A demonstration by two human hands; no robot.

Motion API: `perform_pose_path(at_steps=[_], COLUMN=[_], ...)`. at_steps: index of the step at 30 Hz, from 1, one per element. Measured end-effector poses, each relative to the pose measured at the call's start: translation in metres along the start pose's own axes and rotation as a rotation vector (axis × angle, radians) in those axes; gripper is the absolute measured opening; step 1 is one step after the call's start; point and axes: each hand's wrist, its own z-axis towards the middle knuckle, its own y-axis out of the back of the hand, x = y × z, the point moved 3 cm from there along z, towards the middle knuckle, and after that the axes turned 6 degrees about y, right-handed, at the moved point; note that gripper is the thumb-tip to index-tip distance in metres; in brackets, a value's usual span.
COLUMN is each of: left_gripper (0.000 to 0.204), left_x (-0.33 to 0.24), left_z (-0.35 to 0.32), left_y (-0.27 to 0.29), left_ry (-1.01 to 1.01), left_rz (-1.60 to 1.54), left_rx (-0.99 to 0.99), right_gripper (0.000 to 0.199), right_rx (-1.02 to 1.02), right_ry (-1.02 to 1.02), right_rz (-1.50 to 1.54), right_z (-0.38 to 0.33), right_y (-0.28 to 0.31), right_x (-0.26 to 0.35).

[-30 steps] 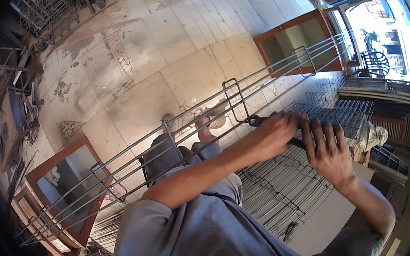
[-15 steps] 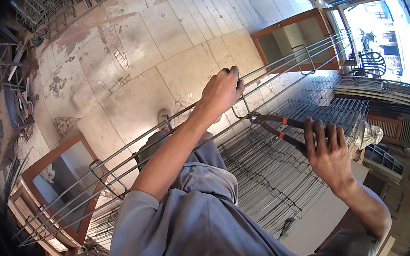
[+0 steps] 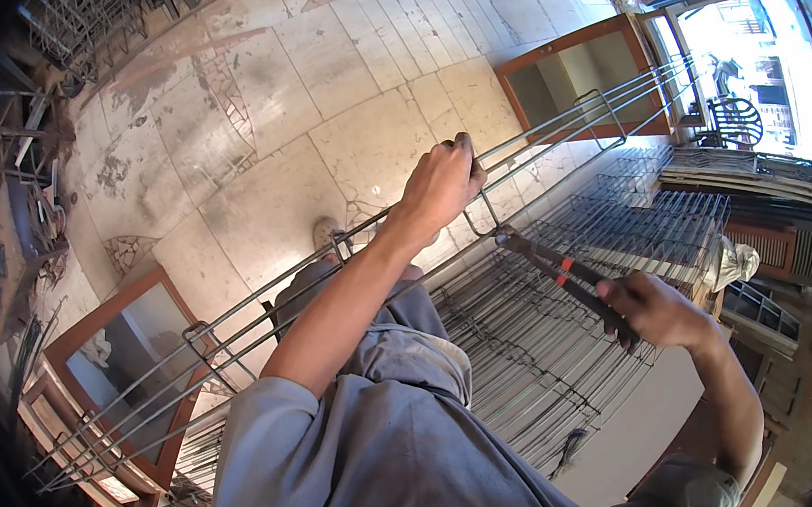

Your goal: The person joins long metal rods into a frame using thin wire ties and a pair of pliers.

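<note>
A long cage of thin steel rods (image 3: 572,177) with bent wire stirrups runs diagonally across me from lower left to upper right. My left hand (image 3: 441,186) is closed around its far rod, beside a stirrup (image 3: 476,223). In my right hand (image 3: 658,308) are pincers (image 3: 567,271) with dark handles and red bands, the fingers wrapped round the grips. The pincers' jaws meet the near rod at the stirrup's corner; any tie wire there is too small to make out. From this angle the handles look nearly together.
Many tied rod cages (image 3: 534,356) are stacked below my right arm. Wooden-framed glass panels stand at the lower left (image 3: 123,353) and upper right (image 3: 592,80). Metal scraps and a cluttered bench (image 3: 18,223) line the left side. Pale stone tiles (image 3: 276,175) cover the floor.
My right hand has swung down and turned, and its spread fingers have closed round the grips. The pincers' handles have come together. My left hand stays on the rod.
</note>
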Motion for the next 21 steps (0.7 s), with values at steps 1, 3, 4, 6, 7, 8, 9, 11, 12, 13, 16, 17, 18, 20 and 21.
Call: perform_pose_path(at_steps=[1, 3, 4, 6, 7, 8, 9, 11, 12, 13, 16, 17, 18, 20, 21], left_gripper=[0.019, 0.018, 0.018, 0.018, 0.018, 0.018, 0.018, 0.019, 0.018, 0.018, 0.018, 0.026, 0.033, 0.044, 0.049], left_x=[-0.001, -0.003, -0.005, -0.007, -0.007, -0.007, -0.007, -0.009, -0.015, -0.021, -0.036, -0.036, -0.036, -0.036, -0.036], left_z=[0.000, -0.001, -0.002, -0.004, -0.005, -0.005, -0.007, -0.012, -0.016, -0.023, -0.036, -0.034, -0.031, -0.023, -0.020], left_y=[0.000, 0.001, 0.003, 0.007, 0.010, 0.011, 0.013, 0.015, 0.017, 0.019, 0.013, 0.008, 0.006, 0.002, -0.001], left_ry=[-0.008, -0.018, -0.021, -0.029, -0.035, -0.041, -0.043, -0.050, -0.147, -0.245, -0.378, -0.418, -0.455, -0.380, -0.344], left_rz=[-0.002, 0.008, 0.019, 0.054, 0.079, 0.104, 0.141, 0.214, 0.230, 0.245, 0.173, 0.166, 0.161, 0.224, 0.255], left_rx=[-0.002, 0.009, 0.023, 0.040, 0.043, 0.048, 0.027, -0.012, -0.104, -0.194, -0.046, 0.055, 0.154, 0.277, 0.342], right_gripper=[0.056, 0.058, 0.060, 0.060, 0.060, 0.059, 0.057, 0.053, 0.051, 0.048, 0.039, 0.038, 0.036, 0.037, 0.040], right_rx=[0.065, 0.073, 0.077, 0.106, 0.121, 0.125, 0.128, 0.112, 0.093, 0.075, 0.106, 0.096, 0.087, 0.085, 0.093], right_ry=[-0.083, -0.088, -0.091, -0.082, -0.077, -0.073, -0.071, -0.022, 0.028, 0.077, 0.168, 0.140, 0.115, 0.097, 0.103], right_rz=[0.222, 0.307, 0.349, 0.326, 0.314, 0.313, 0.312, 0.301, 0.291, 0.281, 0.048, 0.011, -0.027, -0.072, -0.076], right_z=[0.002, 0.005, 0.006, 0.008, 0.010, 0.011, 0.012, 0.014, 0.016, 0.019, 0.024, 0.024, 0.022, 0.022, 0.024], right_y=[0.001, -0.001, -0.002, -0.001, -0.001, 0.001, 0.004, 0.008, 0.011, 0.013, 0.018, 0.018, 0.017, 0.019, 0.021], right_x=[-0.007, -0.018, -0.021, -0.020, -0.018, -0.017, -0.014, -0.013, -0.013, -0.013, -0.016, -0.015, -0.011, -0.011, -0.014])
